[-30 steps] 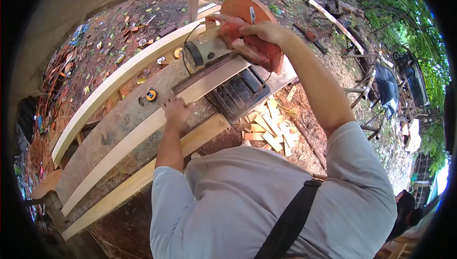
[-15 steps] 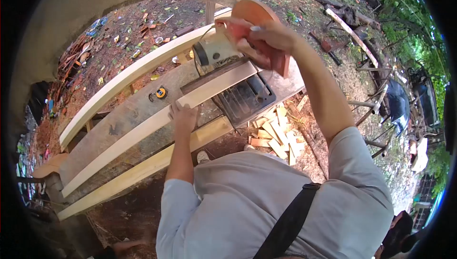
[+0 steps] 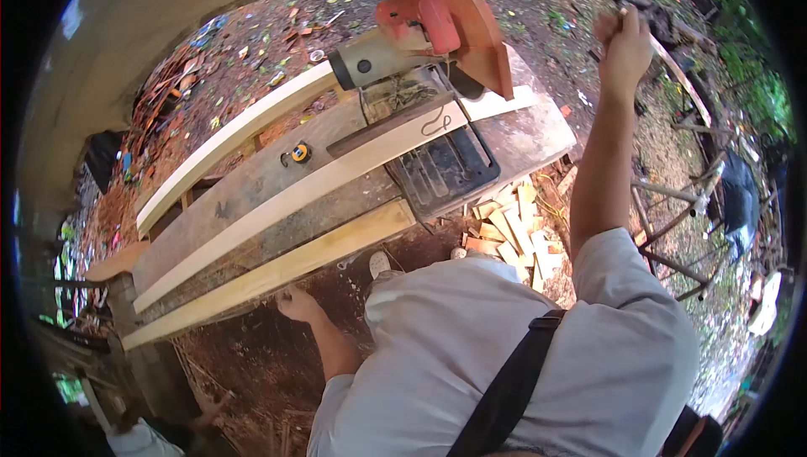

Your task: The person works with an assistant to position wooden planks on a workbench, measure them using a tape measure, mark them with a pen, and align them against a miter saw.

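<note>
The right hand (image 3: 629, 49) is raised to the right of the saw (image 3: 420, 24), well apart from it; its fingers are bent and blurred, so I cannot tell whether they pinch anything. The left hand (image 3: 296, 304) hangs to the saw's left on the near side, fingers loosely curled; whether they are fully closed I cannot tell. Just beyond it, a yellowish board (image 3: 319, 243) runs leftward from near the saw's black base (image 3: 441, 167). A long pale board (image 3: 361, 158) lies across that base and stretches left over the counter (image 3: 542, 129). A yellow tape measure (image 3: 300, 153) sits left of the saw, behind the pale board. Offcuts (image 3: 517, 226) lie heaped on the ground, near side and right of the saw. Beyond the counter, left of the saw, is a cup-like thing (image 3: 317, 56), its contents too small to make out.
</note>
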Motion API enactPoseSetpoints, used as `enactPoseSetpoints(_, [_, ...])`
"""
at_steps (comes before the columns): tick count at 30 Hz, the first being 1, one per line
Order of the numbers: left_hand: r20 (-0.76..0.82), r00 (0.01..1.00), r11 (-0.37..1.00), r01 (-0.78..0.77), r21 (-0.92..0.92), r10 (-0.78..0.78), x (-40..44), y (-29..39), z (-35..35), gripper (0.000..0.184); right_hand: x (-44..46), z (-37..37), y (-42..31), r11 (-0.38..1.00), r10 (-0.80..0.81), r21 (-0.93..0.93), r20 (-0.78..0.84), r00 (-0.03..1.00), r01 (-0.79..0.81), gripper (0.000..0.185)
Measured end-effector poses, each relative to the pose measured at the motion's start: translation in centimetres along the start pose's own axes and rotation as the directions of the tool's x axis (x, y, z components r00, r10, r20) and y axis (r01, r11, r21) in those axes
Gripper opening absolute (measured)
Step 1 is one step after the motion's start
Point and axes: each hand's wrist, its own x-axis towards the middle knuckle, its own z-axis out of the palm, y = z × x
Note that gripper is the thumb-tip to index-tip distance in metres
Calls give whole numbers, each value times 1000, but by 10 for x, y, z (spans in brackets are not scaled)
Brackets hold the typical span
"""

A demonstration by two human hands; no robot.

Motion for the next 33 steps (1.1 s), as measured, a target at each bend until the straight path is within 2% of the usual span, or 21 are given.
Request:
enactPoseSetpoints(1, [-35, 993, 990, 111, 90, -108, -11, -6, -11, 46, 11, -33, 58, 989, -1, -149, -33, 999, -4, 27])
enactPoseSetpoints(2, [53, 964, 956, 252, 149, -262, -22, -16, -19, 46, -3, -51, 104, 961, 212, -168, -64, 975, -220, 34])
enactPoseSetpoints(3, [133, 900, 899, 381, 216, -414, -34, -31, -27, 46, -18, -63, 155, 831, 554, 186, -187, 811, -525, 31])
enactPoseSetpoints(4, [162, 866, 878, 451, 158, -474, -52, -66, -22, 46, -33, -102, 238, 666, 739, -13, -133, 661, -746, 24])
enactPoseSetpoints(5, [189, 826, 847, 521, 105, -531, -71, -100, -17, 46, -69, -90, 230, 576, 787, -54, -233, 571, -816, 25])
enactPoseSetpoints(7, [361, 747, 829, 524, 198, -558, -114, -151, -24, 46, -109, -105, 267, 455, 890, -159, 68, 450, -876, 31])
enactPoseSetpoints(9, [525, 660, 843, 406, 352, -537, -153, -171, -43, 47, -131, -85, 273, 264, 964, -125, 71, 257, -956, 34])
enactPoseSetpoints(11, [620, 599, 859, 298, 416, -507, -178, -181, -56, 47, -142, -79, 312, 222, 960, -105, 199, 198, -969, 47])
enactPoseSetpoints(14, [655, 582, 872, 241, 426, -481, -190, -189, -74, 47, -147, -51, 312, 115, 979, -178, 186, 81, -977, 47])
enactPoseSetpoints(15, [644, 592, 871, 261, 417, -486, -191, -187, -81, 48, -153, -62, 362, 184, 965, -229, 225, 132, -956, 54])
enactPoseSetpoints(17, [608, 604, 856, 346, 383, -516, -196, -184, -95, 48, -155, -54, 388, 108, 980, -140, 183, 82, -984, 47])
enactPoseSetpoints(19, [559, 586, 800, 524, 292, -587, -200, -154, -108, 48, -153, -78, 461, 189, 858, -97, 501, 116, -977, 38])
enactPoseSetpoints(20, [534, 562, 744, 632, 216, -632, -200, -133, -115, 49, -152, -59, 431, 135, 955, -73, 274, 110, -988, 36])
enactPoseSetpoints(21, [505, 540, 681, 719, 138, -673, -197, -108, -122, 49, -147, -70, 453, 66, 960, -50, 274, 50, -997, 27])
enactPoseSetpoints(22, [471, 531, 636, 767, 87, -704, -196, -97, -124, 49, -142, -106, 521, 216, 764, 44, 614, 197, -975, 18])
enactPoseSetpoints(23, [444, 532, 617, 784, 62, -721, -194, -103, -123, 49, -151, -99, 448, 183, 786, 167, 567, 246, -969, 10])
enactPoseSetpoints(26, [312, 611, 681, 700, 215, -728, -191, -225, -75, 56, -165, -150, 391, 539, 788, 47, 326, 523, -841, 13])
enactPoseSetpoints(27, [368, 659, 752, 615, 238, -656, -191, -225, -71, 57, -172, -175, 377, 601, 778, 6, 223, 587, -799, 17])
enactPoseSetpoints(30, [539, 738, 914, 309, 264, -405, -188, -245, -57, 60, -207, -230, 310, 584, 812, 130, -99, 575, -801, 14])
enactPoseSetpoints(32, [498, 562, 743, 389, 545, -660, -181, -292, -28, 53, -236, -266, 274, 519, 847, 133, -212, 487, -844, 17])
enactPoseSetpoints(33, [611, 595, 820, 151, 553, -522, -174, -270, -46, 52, -252, -281, 262, 479, 864, 129, -247, 440, -868, 18])
